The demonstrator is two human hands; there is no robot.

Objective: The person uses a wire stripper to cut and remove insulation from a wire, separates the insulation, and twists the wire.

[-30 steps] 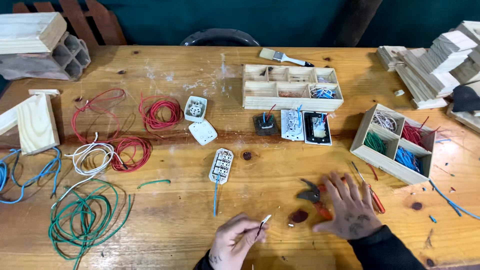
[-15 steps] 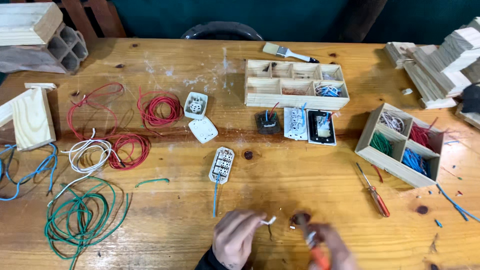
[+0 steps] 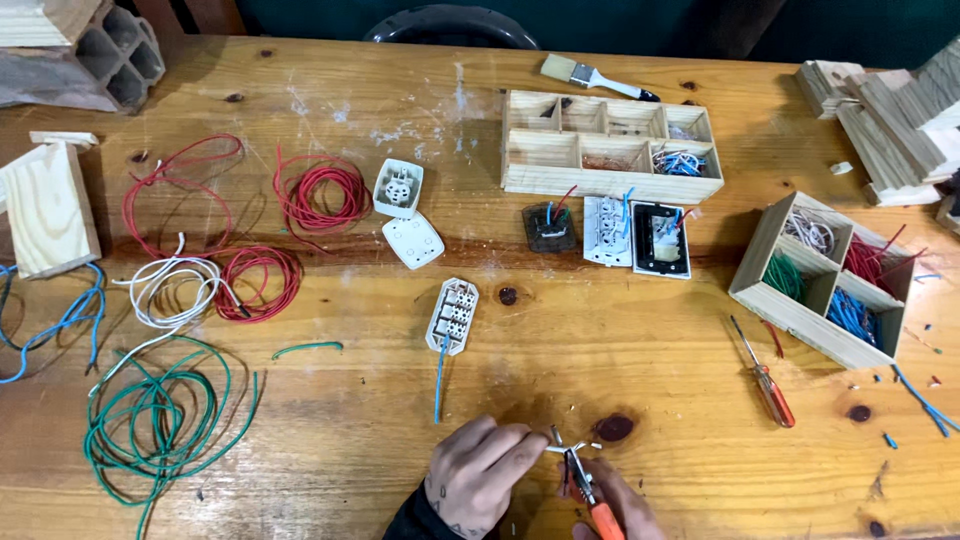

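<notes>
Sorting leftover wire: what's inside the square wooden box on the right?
The square wooden box holds green, blue, red and pale wire bundles, one per compartment. Anything beneath them is hidden.

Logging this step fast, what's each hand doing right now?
Left hand: closed, pinching a short white wire.
Right hand: closed around orange-handled pliers, whose tips meet the wire.

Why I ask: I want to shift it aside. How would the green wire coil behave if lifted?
The green wire coil would probably flop and sag, since its loops lie loose and untied. It likely feels light, being thin. Stray ends may snag the white wire beside it.
</notes>
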